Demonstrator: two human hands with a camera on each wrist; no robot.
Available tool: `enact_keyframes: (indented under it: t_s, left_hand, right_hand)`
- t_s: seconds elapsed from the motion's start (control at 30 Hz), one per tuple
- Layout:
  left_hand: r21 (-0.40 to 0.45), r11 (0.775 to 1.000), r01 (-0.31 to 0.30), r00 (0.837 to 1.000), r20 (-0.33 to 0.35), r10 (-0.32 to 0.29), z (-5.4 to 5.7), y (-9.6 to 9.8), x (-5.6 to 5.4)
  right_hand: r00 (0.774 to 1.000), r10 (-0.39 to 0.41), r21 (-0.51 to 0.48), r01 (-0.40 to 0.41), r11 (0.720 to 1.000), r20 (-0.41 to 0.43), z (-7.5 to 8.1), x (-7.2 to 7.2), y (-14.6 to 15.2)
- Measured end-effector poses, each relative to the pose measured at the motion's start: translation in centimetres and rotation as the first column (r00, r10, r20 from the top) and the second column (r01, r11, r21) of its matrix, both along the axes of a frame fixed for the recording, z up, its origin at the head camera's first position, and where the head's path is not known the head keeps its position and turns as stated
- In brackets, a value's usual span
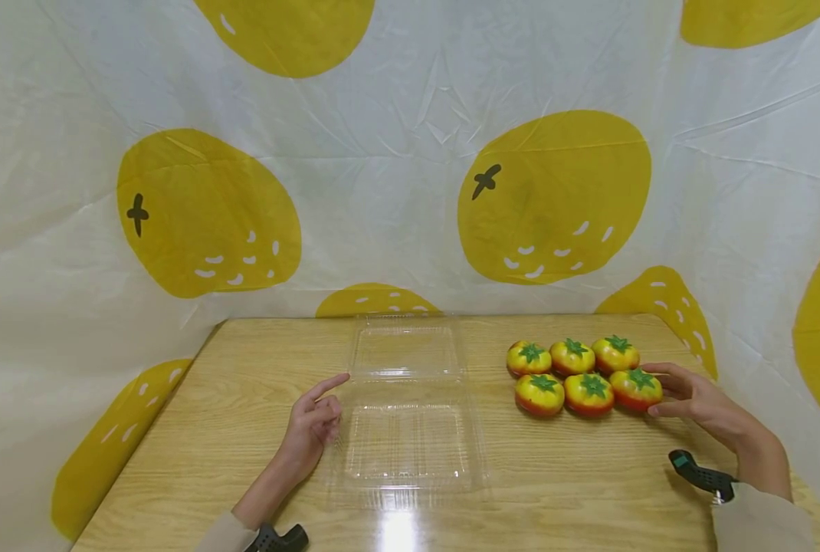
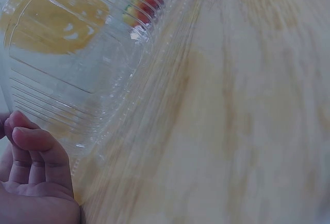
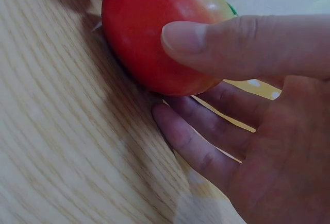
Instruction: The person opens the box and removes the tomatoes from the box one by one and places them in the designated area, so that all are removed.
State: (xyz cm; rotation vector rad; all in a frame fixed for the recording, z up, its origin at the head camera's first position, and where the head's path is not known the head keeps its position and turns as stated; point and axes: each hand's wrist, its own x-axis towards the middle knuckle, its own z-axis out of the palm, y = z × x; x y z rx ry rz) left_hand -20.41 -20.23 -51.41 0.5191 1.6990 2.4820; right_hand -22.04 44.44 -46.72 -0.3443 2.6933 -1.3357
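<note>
Six would exceed the plain count, so several glossy yellow-and-red tomatoes with green leafy tops stand in two rows on the right. My right hand (image 1: pixel 703 402) is at the front-right tomato (image 1: pixel 635 389), thumb on its near side and fingers reaching around its far side, fairly straight. In the right wrist view the thumb lies over that red tomato (image 3: pixel 154 33). A clear plastic clamshell container (image 1: pixel 406 445) lies opened flat in the middle. My left hand (image 1: pixel 311 418) is beside its left edge, index finger extended towards the hinge, other fingers loosely curled.
The wooden table (image 1: pixel 244 368) meets a white curtain (image 1: pixel 382 207) with big yellow fruit prints at the back and sides. Black wrist straps (image 1: pixel 703 475) with camera mounts sit on both forearms.
</note>
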Motion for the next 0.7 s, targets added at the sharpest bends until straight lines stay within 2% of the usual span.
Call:
enact_keyframes:
  t_s: [0.7]
  left_hand:
    - [0.019,1.0,0.001,1.0,0.01,-0.001,0.04,0.18,0.15]
  right_hand:
    - [1.0,0.022,0.007,-0.022,1.0,-0.011,-0.22,-0.21,0.28]
